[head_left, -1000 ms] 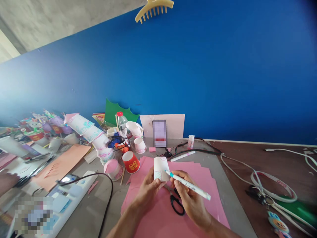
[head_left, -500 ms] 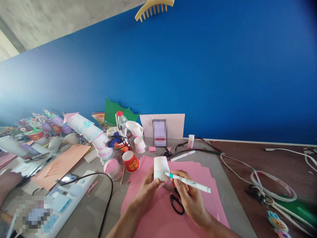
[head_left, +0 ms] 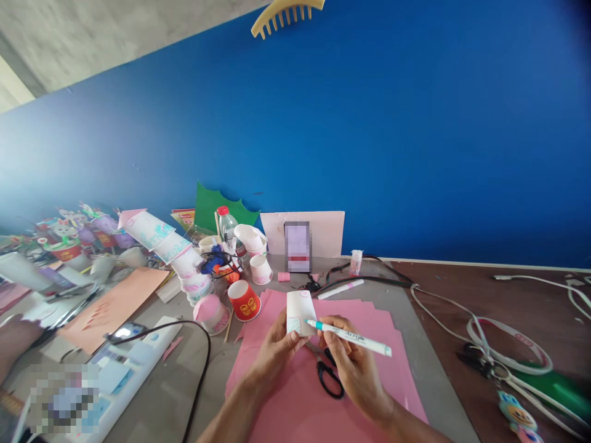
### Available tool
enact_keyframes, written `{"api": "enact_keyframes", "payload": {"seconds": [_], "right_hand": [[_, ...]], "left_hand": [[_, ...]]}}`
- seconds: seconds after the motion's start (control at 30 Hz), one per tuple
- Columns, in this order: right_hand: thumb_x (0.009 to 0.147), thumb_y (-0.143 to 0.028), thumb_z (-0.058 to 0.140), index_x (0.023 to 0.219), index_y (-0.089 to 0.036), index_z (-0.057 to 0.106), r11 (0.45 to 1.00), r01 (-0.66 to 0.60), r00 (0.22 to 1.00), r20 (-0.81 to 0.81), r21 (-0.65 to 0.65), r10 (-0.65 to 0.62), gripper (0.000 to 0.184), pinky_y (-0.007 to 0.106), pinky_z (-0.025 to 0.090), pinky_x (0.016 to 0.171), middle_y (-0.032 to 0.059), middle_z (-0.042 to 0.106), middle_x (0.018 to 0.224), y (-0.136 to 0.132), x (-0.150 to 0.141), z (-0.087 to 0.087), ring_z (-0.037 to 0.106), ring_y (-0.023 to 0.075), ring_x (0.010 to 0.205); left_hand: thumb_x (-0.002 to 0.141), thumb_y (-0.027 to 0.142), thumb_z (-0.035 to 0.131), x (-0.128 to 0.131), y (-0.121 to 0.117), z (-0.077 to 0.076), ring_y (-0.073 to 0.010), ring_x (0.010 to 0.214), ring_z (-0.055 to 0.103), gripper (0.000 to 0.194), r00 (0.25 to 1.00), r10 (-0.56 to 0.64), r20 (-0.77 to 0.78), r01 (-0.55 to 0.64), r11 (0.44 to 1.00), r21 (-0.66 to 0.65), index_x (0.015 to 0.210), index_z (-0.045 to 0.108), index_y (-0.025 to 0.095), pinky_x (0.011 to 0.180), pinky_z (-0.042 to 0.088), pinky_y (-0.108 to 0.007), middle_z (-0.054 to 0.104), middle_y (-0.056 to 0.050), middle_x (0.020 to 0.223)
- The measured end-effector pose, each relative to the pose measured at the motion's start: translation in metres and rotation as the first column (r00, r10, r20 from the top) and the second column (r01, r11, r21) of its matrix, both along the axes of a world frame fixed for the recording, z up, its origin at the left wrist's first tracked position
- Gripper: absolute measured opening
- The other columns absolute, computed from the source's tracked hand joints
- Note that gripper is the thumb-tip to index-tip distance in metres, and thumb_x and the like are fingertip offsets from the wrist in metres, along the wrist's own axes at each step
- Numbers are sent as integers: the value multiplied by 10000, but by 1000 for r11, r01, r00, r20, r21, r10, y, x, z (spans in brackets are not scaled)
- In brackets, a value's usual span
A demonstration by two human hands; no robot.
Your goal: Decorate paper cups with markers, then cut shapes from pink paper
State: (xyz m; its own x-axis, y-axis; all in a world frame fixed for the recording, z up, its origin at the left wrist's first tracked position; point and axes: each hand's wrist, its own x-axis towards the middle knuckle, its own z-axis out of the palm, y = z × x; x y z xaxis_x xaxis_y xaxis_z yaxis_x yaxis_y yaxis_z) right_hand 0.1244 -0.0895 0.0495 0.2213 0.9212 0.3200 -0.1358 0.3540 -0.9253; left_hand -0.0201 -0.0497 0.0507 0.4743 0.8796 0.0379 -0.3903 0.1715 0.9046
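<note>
My left hand is closed around a white paper cup, its thumb along the lower edge. A pink outline marks the cup's upper part and pale teal hatching fills a patch lower down. In my right hand is a white acrylic marker with a teal tip end, held like a pen. Its tip is at the cup's front, beside the hatching; whether it touches I cannot tell. Below the hands, black-handled scissors lie on pink paper, partly hidden by my right hand.
A red paper cup and a leaning stack of decorated cups stand left. Behind are a phone, a second marker and a bottle. Cables run right. Another person's hand is at far left.
The marker's tip and back end have shifted very slightly. Both hands keep their hold, and the cup stays almost in place.
</note>
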Motion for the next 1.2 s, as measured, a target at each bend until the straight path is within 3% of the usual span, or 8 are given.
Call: {"api": "enact_keyframes", "payload": {"seconds": [0.2,0.5,0.77,1.2], "right_hand": [[939,-499,586,963,-212,671,999,28,999,16,20,-28,300,235,520,575,26,627,791,2,0,-3,572,145,642],[937,-496,594,945,-213,677,1000,11,999,-32,20,-11,295,237,525,540,8,620,706,0,0,1,592,149,614],[930,-484,611,956,-222,689,998,43,999,-31,36,-42,275,243,567,563,14,658,725,-1,-1,3,631,155,627],[936,-483,606,951,-212,685,1000,13,999,-52,-3,-13,282,220,520,552,5,614,719,-1,0,0,587,141,637]], "left_hand": [[766,542,749,-1,1,-5,-344,1220,553,687,1000,-12,6,12,1000,2,1346,578,217,1059,402,-490,695,-124,1197],[793,526,733,-5,3,-12,-325,1208,560,656,1000,-15,13,15,1000,3,1354,571,229,1060,405,-474,681,-120,1229],[787,524,739,-3,2,-8,-326,1214,559,639,999,-16,30,16,1000,-2,1335,584,235,1043,422,-466,692,-111,1204],[742,531,780,-2,1,-3,-305,1119,580,704,1000,26,0,-26,999,-41,1340,584,216,978,439,-416,697,-115,1159]]}}
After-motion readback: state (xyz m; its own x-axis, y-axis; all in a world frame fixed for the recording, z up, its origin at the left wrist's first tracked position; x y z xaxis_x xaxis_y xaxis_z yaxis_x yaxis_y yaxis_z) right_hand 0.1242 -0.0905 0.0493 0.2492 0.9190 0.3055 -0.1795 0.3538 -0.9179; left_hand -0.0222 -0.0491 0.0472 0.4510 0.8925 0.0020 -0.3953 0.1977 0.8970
